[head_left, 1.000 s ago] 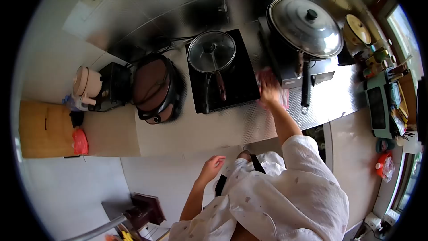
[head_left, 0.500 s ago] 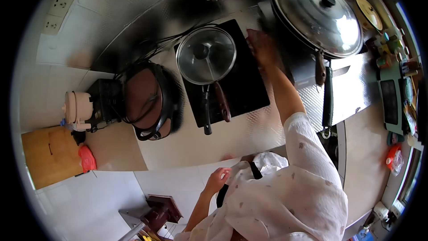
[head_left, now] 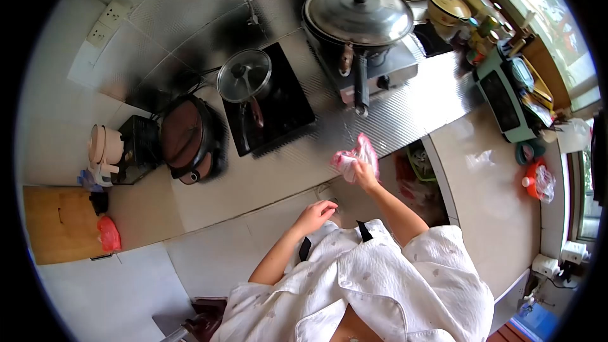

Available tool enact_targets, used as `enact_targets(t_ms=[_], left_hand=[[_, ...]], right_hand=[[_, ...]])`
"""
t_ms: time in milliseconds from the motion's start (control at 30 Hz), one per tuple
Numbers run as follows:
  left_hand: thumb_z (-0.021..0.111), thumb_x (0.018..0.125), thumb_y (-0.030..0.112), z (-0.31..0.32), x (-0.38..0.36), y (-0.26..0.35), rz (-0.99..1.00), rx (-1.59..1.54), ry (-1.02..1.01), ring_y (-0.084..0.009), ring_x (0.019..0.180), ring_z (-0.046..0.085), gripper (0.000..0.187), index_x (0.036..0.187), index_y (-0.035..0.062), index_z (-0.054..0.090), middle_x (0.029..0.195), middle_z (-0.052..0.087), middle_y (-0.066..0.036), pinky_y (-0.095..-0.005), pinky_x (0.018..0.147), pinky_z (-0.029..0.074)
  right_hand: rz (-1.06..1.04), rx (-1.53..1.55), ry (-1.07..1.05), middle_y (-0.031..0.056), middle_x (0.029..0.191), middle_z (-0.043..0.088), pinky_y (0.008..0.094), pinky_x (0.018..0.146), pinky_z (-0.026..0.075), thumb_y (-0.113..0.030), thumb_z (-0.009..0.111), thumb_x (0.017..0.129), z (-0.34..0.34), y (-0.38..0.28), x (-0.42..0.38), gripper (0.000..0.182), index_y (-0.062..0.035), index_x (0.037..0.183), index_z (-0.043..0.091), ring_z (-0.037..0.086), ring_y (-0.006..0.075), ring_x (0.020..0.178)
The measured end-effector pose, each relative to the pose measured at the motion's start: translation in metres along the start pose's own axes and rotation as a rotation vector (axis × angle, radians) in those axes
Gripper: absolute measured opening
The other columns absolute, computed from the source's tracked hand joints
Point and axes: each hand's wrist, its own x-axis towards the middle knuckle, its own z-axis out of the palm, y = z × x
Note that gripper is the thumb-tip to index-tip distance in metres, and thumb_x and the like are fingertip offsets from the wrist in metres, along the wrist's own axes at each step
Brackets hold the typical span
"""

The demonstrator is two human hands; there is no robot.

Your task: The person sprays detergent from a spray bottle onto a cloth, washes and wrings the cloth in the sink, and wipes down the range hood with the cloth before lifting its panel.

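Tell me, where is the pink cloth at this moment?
In the head view, the pink cloth is held in the right hand, just right of centre, above the counter's front edge, below the big lidded wok.

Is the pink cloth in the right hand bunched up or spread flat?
Bunched up. The right hand grips the pink cloth as a crumpled wad with folds sticking out, above the counter's front edge.

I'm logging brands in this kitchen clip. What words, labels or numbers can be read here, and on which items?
None can be read.
Bottles and jars by the window: labels too small and blurred.
Green appliance on the counter: markings cannot be made out.
Gas stove front and induction hob: no legible print.
Pink cloth in the right hand: no text shows.
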Motion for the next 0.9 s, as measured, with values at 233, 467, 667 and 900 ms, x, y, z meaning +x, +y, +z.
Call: enact_targets(t_ms=[233,467,667,900], left_hand=[[0.058,0.083,0.012,0.063,0.003,0.031,0.155,0.132,0.265,-0.0150,0.063,0.056,0.009,0.084,0.0030,0.061,0.077,0.060,-0.008,-0.0269,0.058,0.045],[0.070,0.072,0.021,0.086,0.016,0.111,0.565,0.363,0.558,-0.0283,0.085,0.052,0.033,0.092,0.0024,0.051,0.089,0.051,-0.011,-0.0358,0.074,0.043],[0.069,0.072,0.021,0.108,0.024,0.121,0.431,0.520,0.584,-0.0306,0.091,0.052,0.045,0.105,-0.0012,0.048,0.100,0.047,-0.014,-0.0367,0.076,0.044],[0.067,0.074,0.015,0.089,0.075,0.130,0.314,0.171,0.448,-0.0245,0.065,0.055,0.044,0.111,-0.0037,0.052,0.076,0.055,-0.013,-0.0347,0.061,0.046]], right_hand=[[0.432,1.797,0.102,0.0172,0.130,0.043,0.0493,0.103,0.025,-0.033,0.030,0.084,-0.051,-0.027,-0.098,0.054,-0.0022,0.128,0.039,0.039,0.0353,0.120],[0.220,1.905,-0.028,0.0179,0.135,0.035,0.0493,0.102,0.027,-0.054,0.035,0.086,-0.079,-0.112,-0.127,0.069,-0.0058,0.135,0.029,0.038,0.0372,0.120],[0.115,1.747,-0.020,0.0152,0.127,0.046,0.0444,0.097,0.034,-0.039,0.039,0.087,-0.077,-0.099,-0.122,0.053,-0.0056,0.129,0.038,0.044,0.0318,0.115],[-0.034,1.624,0.138,0.0108,0.125,0.048,0.0425,0.097,0.034,-0.039,0.034,0.087,-0.086,-0.122,-0.071,0.051,-0.0072,0.127,0.041,0.046,0.0296,0.113]])
